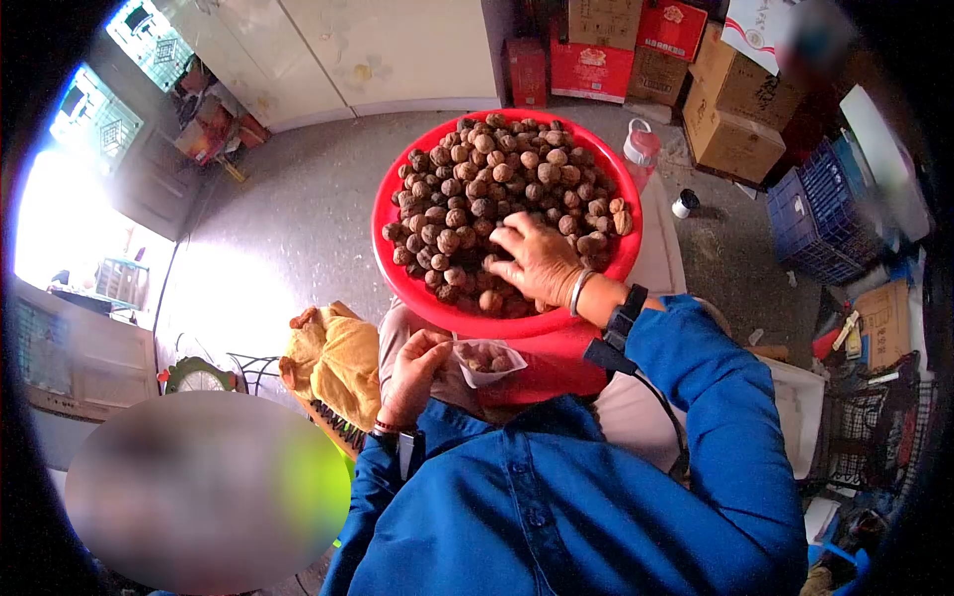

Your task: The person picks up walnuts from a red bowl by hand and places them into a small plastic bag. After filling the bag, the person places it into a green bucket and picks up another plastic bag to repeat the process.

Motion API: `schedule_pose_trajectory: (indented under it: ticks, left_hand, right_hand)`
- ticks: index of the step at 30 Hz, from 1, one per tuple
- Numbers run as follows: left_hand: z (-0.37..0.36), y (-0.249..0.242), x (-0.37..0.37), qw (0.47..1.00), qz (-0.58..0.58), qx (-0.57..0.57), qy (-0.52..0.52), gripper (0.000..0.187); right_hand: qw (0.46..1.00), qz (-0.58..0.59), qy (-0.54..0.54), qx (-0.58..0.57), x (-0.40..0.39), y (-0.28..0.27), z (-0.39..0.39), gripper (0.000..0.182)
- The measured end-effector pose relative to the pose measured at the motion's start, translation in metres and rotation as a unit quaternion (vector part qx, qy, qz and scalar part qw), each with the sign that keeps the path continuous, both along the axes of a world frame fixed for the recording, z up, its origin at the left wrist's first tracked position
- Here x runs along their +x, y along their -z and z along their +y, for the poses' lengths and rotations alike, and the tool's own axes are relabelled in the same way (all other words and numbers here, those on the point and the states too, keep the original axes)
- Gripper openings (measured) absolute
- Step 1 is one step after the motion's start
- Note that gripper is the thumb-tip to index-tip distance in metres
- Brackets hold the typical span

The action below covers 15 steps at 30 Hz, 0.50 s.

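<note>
A wide red basin [388, 268] heaped with brown walnuts [487, 179] stands before me. My right hand [539, 266] reaches over the near part of the heap, its fingers apart and bent down among the nuts. No walnut is clearly gripped there, though the fingertips are partly hidden. Below the basin's near rim, my left hand [415, 372] pinches the edge of a small white bag [489, 377]. Several walnuts show inside the bag, which lies over my lap beside the red surface under the basin.
A pink-lidded bottle [641, 149] stands right of the basin. Cardboard boxes [740, 104] and a blue crate [820, 214] line the right side. Yellow cloth [343, 363] lies to my left, near a blurred shape. A small black-and-white cup [684, 205] sits on the floor.
</note>
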<state>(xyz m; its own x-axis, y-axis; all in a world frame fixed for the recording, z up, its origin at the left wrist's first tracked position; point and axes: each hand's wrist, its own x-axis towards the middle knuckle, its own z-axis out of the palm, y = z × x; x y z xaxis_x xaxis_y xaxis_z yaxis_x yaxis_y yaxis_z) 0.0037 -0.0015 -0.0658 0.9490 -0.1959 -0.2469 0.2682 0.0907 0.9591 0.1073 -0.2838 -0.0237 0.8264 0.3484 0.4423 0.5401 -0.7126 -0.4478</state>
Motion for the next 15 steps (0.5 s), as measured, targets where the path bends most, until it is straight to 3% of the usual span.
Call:
schedule_pose_trajectory:
  ticks: [2, 6, 9, 11, 12, 15]
  left_hand:
    - [0.0, 0.001, 0.0, 1.0, 0.014, -0.003, 0.001, 0.011]
    - [0.005, 0.009, 0.002, 0.999, 0.031, -0.006, 0.017, 0.01]
    - [0.006, 0.007, 0.002, 0.999, 0.038, -0.011, 0.025, 0.011]
    - [0.005, -0.004, 0.002, 0.999, 0.041, -0.008, 0.033, 0.009]
    - [0.007, -0.004, 0.003, 0.999, 0.04, -0.004, 0.032, 0.009]
    - [0.008, -0.012, 0.008, 0.99, -0.062, 0.111, 0.067, 0.012]
  right_hand:
    - [0.997, -0.062, 0.039, -0.015, 0.01, -0.007, -0.011, 0.042]
    - [0.988, -0.009, 0.154, -0.016, 0.027, 0.001, -0.025, 0.049]
    - [0.986, -0.005, 0.162, -0.032, 0.033, 0.011, -0.025, 0.052]
    - [0.976, 0.105, 0.162, -0.103, 0.024, -0.006, -0.017, 0.054]
    - [0.976, 0.105, 0.16, -0.099, 0.022, -0.004, -0.013, 0.054]
    - [0.974, 0.106, 0.14, -0.141, 0.012, -0.002, -0.004, 0.051]
